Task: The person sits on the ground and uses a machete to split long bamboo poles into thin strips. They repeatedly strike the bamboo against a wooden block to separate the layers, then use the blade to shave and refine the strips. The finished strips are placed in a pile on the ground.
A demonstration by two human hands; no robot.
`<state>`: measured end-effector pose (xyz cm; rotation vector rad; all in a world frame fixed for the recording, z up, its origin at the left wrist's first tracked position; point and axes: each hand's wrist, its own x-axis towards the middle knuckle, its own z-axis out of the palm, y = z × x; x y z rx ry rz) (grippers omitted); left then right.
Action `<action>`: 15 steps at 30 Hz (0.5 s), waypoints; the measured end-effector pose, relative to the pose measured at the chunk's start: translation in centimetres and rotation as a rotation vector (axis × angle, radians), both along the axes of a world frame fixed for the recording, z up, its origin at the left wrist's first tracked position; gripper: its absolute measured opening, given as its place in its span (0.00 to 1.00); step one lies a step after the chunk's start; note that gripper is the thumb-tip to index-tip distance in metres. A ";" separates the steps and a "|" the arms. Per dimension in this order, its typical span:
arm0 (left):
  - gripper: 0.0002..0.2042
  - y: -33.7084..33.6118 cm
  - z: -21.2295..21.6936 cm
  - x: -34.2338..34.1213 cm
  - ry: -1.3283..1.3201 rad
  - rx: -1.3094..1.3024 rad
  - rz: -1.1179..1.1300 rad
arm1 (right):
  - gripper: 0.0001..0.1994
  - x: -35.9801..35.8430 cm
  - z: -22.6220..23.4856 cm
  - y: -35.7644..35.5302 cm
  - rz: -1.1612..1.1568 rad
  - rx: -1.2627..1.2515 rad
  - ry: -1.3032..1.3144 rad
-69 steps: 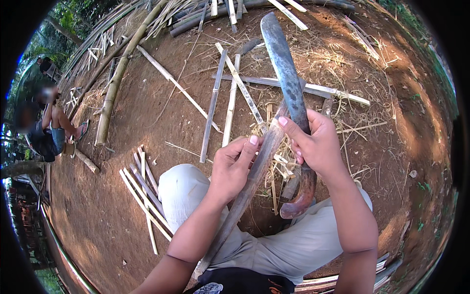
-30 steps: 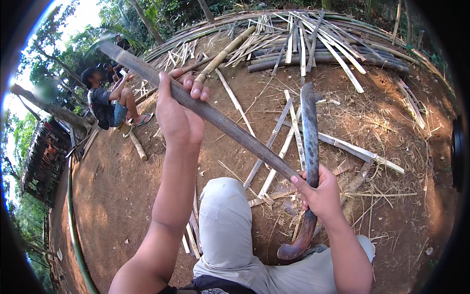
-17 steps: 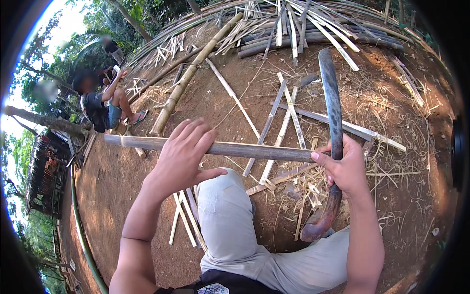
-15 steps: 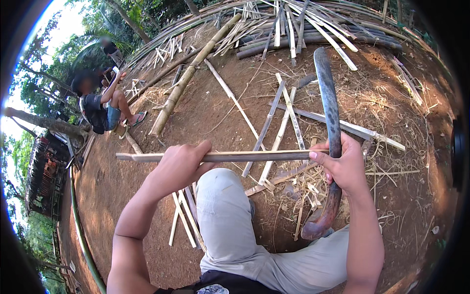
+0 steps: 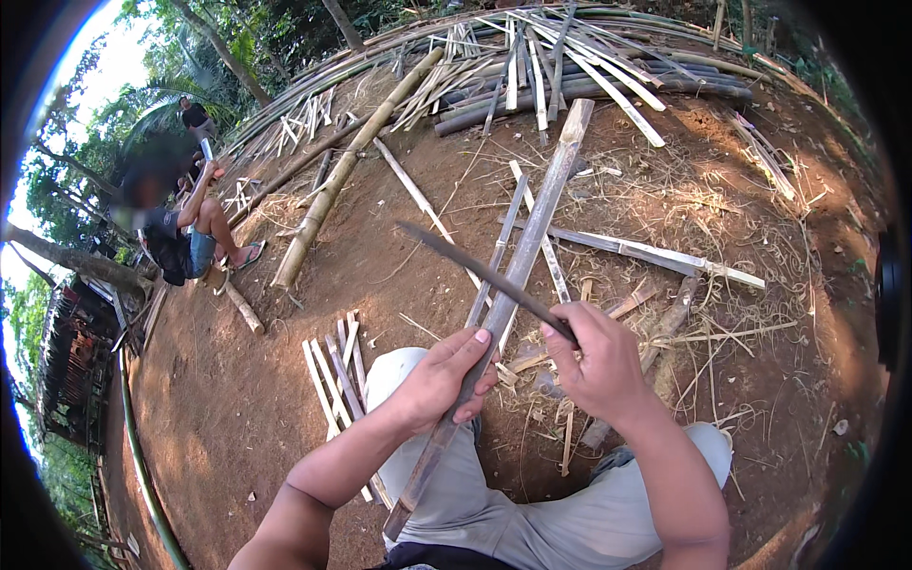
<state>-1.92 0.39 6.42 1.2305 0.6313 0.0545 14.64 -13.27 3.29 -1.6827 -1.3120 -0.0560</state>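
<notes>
My left hand (image 5: 445, 376) is closed around the lower part of a split bamboo slat (image 5: 543, 214). The slat slopes from above my lap up toward the far right, its dark, weathered face showing. In my right hand (image 5: 600, 369) is the handle of a long machete (image 5: 465, 263), gripped in a fist. Its dark blade appears almost edge-on, pointing to the far left and crossing above the slat. I cannot tell whether blade and slat touch. Below both hands are my knees in pale grey trousers (image 5: 442, 484).
Cut bamboo strips (image 5: 328, 380) lie beside my left knee. Ahead are a thick pole (image 5: 356, 171), crossed slats (image 5: 636, 249) and shavings (image 5: 708, 204). A large heap of strips and poles (image 5: 589, 90) fills the back. At the left, a person (image 5: 190, 223) sits low.
The slat has swung from level to steeply sloping, and my right hand has let go of its end. The machete has turned from upright to pointing far left, its blade now across the slat.
</notes>
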 end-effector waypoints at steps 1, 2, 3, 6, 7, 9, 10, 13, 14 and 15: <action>0.16 -0.5 -0.2 0.2 -0.023 0.046 0.019 | 0.10 -0.3 -0.4 0.1 0.004 -0.040 -0.041; 0.16 -0.8 -0.3 0.3 -0.020 0.042 0.011 | 0.11 -0.6 -0.8 0.0 0.004 -0.082 -0.081; 0.16 -0.9 -0.3 0.3 -0.017 0.038 0.005 | 0.12 -0.6 -1.0 -0.1 0.004 -0.124 -0.120; 0.14 -1.4 -0.6 -0.2 0.029 -0.032 -0.003 | 0.11 -0.5 -1.7 -0.2 -0.014 -0.149 -0.186; 0.13 -1.6 -0.9 -0.6 0.050 -0.064 -0.003 | 0.10 -0.5 -2.0 -0.1 -0.020 -0.150 -0.206; 0.14 -2.6 -1.6 -0.9 0.035 -0.016 -0.011 | 0.08 -0.7 -3.1 0.4 -0.064 -0.121 -0.245; 0.14 -2.8 -1.9 -1.1 0.022 -0.023 -0.021 | 0.07 -0.8 -3.5 0.6 -0.086 -0.107 -0.264; 0.16 -3.0 -1.9 -1.8 -0.005 0.082 -0.080 | 0.06 -0.9 -2.5 1.2 -0.081 -0.130 -0.203; 0.17 -2.8 -1.6 -2.0 -0.006 0.102 -0.108 | 0.06 -0.7 -2.4 1.3 -0.082 -0.121 -0.174; 0.18 -2.6 -1.6 -2.2 -0.006 0.121 -0.136 | 0.06 -0.5 -2.4 1.2 -0.083 -0.111 -0.145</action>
